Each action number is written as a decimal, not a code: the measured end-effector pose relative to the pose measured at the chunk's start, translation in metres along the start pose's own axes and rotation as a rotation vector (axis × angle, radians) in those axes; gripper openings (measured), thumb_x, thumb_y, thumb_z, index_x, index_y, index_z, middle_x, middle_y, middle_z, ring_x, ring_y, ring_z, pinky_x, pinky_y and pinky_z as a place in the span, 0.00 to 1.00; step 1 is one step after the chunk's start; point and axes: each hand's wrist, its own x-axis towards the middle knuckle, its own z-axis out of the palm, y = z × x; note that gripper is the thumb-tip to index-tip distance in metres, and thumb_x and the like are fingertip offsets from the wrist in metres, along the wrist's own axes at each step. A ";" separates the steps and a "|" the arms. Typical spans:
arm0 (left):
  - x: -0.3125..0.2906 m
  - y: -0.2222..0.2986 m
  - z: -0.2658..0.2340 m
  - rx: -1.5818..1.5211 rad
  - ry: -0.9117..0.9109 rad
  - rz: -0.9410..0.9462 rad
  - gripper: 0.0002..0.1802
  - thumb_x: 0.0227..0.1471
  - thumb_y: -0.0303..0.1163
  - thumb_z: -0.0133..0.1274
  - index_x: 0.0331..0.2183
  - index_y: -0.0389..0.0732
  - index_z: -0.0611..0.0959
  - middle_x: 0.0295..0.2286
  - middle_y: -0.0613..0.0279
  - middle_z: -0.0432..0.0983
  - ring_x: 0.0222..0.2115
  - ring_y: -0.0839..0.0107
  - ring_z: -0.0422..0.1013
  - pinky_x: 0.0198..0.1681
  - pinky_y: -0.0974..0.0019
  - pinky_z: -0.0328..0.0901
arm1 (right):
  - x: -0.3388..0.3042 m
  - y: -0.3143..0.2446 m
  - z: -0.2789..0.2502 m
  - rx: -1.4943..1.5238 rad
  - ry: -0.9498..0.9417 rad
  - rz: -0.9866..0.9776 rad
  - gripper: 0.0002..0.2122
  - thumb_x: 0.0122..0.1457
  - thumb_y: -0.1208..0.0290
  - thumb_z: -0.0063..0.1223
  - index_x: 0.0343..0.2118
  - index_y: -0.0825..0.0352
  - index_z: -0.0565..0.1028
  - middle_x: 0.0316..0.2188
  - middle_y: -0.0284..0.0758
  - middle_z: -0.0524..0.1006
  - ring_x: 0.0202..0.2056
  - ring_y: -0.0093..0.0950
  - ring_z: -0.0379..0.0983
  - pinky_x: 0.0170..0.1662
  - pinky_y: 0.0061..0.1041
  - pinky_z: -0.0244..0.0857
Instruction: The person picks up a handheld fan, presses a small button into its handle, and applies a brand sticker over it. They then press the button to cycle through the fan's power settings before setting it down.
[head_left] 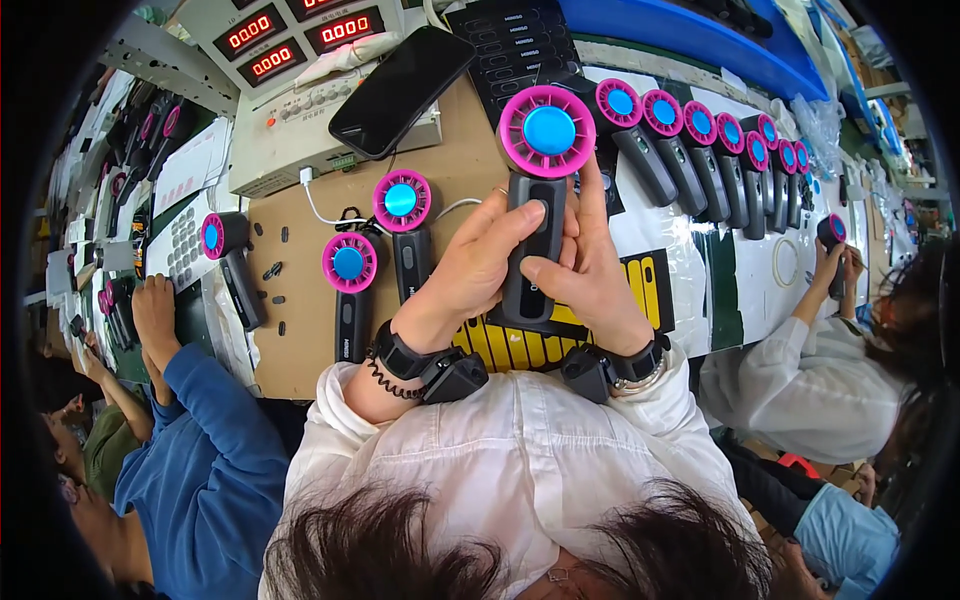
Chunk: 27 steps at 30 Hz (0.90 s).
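Both hands are up off the bench, wrapped around 1 handheld fan [540, 190]. The left hand [480, 265] grips the dark grey handle, fingers curled behind, thumb pressed flat on the front face where the button strip runs. The right hand [590, 270] closes on the other side, thumb laid low on the grip, index finger stretched up the edge. To my eye, a steady 2-handed hold with the head facing up, thumb square on the control, is the way to do this well. The fan itself: round magenta ring, bright blue centre, slim dark handle, held above the yellow-striped mat [505, 345]. 2 more fans [375, 255] lie on the brown board [300, 330] nearby; a row of finished fans [700, 140] lies along the bench to the right.
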 end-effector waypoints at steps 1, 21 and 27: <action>0.000 0.001 0.001 -0.011 0.005 -0.002 0.16 0.56 0.35 0.41 0.43 0.36 0.66 0.32 0.58 0.70 0.27 0.72 0.70 0.31 0.71 0.67 | -0.001 0.001 0.001 0.022 0.009 0.040 0.47 0.44 0.82 0.51 0.61 0.58 0.31 0.54 0.37 0.58 0.53 0.24 0.58 0.50 0.19 0.55; -0.018 0.028 0.011 0.055 -0.143 0.090 0.25 0.45 0.30 0.52 0.45 0.33 0.65 0.31 0.62 0.68 0.28 0.74 0.68 0.32 0.70 0.64 | -0.023 -0.007 -0.011 0.190 -0.242 0.089 0.55 0.36 0.68 0.60 0.61 0.53 0.29 0.57 0.33 0.52 0.50 0.25 0.57 0.46 0.23 0.55; -0.030 0.032 0.007 0.036 -0.225 0.158 0.28 0.47 0.30 0.51 0.49 0.33 0.61 0.32 0.63 0.67 0.28 0.73 0.68 0.33 0.70 0.64 | -0.024 -0.017 -0.003 0.245 -0.168 0.052 0.50 0.38 0.66 0.56 0.62 0.57 0.34 0.58 0.38 0.53 0.49 0.29 0.60 0.43 0.24 0.60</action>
